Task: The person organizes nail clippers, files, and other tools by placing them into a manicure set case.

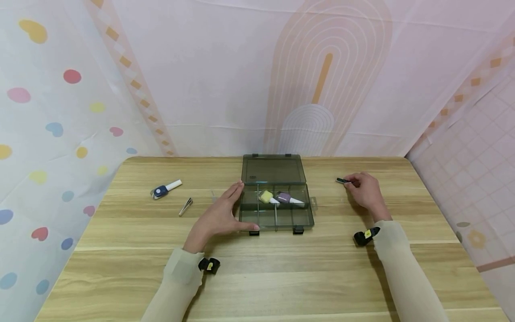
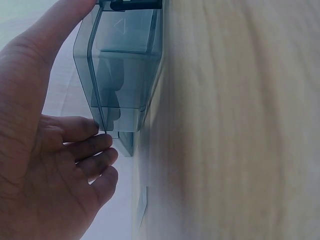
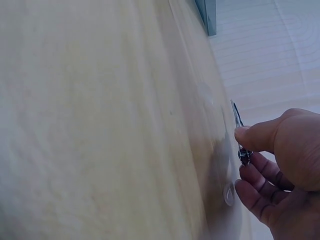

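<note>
A grey see-through compartment box (image 1: 284,219) stands on the table with its lid (image 1: 273,170) tipped back. Inside lie a yellow nail polish bottle (image 1: 266,196) and a purple one (image 1: 284,197), both with white caps. My left hand (image 1: 220,217) rests against the box's left side, thumb at the front edge and fingers along the rim (image 2: 94,75). Off to the right of the box, my right hand (image 1: 367,191) pinches a small black-and-silver nail clipper (image 3: 241,135) between thumb and fingers, just over the table.
On the left of the table (image 1: 257,286) lie a dark blue nail polish bottle (image 1: 161,192) with a white cap and a silver nail clipper (image 1: 186,206). A small clear piece (image 1: 314,203) is beside the box's right side. Patterned cloth (image 1: 209,80) hangs behind the table.
</note>
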`<control>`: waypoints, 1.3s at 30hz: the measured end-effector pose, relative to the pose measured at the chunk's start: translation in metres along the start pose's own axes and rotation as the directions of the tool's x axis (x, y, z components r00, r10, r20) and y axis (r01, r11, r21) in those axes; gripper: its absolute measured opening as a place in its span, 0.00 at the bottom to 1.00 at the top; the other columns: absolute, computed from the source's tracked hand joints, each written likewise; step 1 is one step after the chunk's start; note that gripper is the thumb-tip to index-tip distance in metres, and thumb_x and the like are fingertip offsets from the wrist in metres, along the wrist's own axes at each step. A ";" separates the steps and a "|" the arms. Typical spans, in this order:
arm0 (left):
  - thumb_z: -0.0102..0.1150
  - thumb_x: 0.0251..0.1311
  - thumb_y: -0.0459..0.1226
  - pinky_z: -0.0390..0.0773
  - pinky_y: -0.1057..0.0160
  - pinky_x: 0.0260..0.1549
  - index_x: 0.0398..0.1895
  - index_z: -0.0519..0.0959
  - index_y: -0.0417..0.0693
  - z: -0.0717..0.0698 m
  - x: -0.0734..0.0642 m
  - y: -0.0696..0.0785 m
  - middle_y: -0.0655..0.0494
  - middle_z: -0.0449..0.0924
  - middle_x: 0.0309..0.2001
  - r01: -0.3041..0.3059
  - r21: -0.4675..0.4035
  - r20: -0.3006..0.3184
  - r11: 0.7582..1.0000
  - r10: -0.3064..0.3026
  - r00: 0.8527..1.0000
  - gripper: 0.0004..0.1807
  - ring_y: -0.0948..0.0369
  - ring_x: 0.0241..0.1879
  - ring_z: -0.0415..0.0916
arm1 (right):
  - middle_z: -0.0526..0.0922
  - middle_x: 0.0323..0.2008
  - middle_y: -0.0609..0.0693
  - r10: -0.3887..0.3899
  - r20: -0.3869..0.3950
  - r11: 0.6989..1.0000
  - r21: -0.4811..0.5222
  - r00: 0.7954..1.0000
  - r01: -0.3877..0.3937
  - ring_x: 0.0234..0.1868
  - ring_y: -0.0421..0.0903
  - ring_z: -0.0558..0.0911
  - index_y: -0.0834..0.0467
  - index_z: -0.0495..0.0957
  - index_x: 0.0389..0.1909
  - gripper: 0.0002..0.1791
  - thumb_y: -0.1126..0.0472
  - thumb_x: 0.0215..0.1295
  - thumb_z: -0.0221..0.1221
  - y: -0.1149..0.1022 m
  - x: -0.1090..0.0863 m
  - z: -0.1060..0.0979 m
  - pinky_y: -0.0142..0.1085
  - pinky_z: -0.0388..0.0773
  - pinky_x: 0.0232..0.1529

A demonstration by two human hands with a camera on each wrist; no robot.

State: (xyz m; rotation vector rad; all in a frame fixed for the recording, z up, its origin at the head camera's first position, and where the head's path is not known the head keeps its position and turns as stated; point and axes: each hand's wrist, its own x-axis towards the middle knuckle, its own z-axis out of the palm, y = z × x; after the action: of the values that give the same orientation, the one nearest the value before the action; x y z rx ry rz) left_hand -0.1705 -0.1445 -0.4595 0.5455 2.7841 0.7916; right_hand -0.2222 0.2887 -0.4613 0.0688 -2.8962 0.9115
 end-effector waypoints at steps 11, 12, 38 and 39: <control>0.71 0.39 0.75 0.61 0.43 0.76 0.84 0.42 0.48 -0.001 -0.002 0.001 0.53 0.38 0.85 0.003 -0.012 0.001 1.000 -0.003 1.000 0.77 0.47 0.83 0.44 | 0.80 0.46 0.64 -0.013 0.003 0.998 0.054 1.000 0.013 0.47 0.60 0.82 0.66 0.83 0.53 0.13 0.63 0.75 0.58 -0.009 -0.004 0.004 0.52 0.80 0.49; 0.71 0.38 0.75 0.60 0.43 0.76 0.84 0.42 0.48 -0.001 -0.002 0.001 0.54 0.38 0.85 0.007 -0.014 0.001 1.000 -0.007 1.000 0.77 0.47 0.83 0.44 | 0.80 0.46 0.64 -0.015 0.004 0.998 0.058 1.000 0.015 0.47 0.60 0.82 0.66 0.83 0.53 0.13 0.63 0.75 0.58 -0.011 -0.004 0.004 0.51 0.80 0.49; 0.71 0.39 0.75 0.60 0.43 0.77 0.84 0.43 0.47 -0.001 0.000 0.001 0.53 0.38 0.85 -0.007 -0.006 -0.007 1.000 0.007 1.000 0.77 0.47 0.83 0.44 | 0.82 0.41 0.60 -0.161 -0.005 0.981 0.109 0.987 0.161 0.40 0.55 0.82 0.64 0.84 0.51 0.11 0.66 0.73 0.59 -0.046 -0.012 0.016 0.45 0.80 0.43; 0.71 0.39 0.75 0.60 0.43 0.77 0.84 0.43 0.47 -0.001 0.000 0.001 0.53 0.38 0.85 -0.007 -0.007 -0.007 1.000 0.007 1.000 0.77 0.48 0.83 0.44 | 0.83 0.41 0.60 -0.170 -0.007 0.979 0.111 0.985 0.170 0.40 0.55 0.82 0.64 0.84 0.50 0.11 0.66 0.73 0.59 -0.048 -0.012 0.017 0.45 0.80 0.43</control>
State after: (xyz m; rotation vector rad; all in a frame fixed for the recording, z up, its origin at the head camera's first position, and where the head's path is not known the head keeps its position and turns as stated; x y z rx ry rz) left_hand -0.1705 -0.1443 -0.4586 0.5527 2.7862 0.8059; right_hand -0.2085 0.2400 -0.4489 0.3213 -2.7863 1.0395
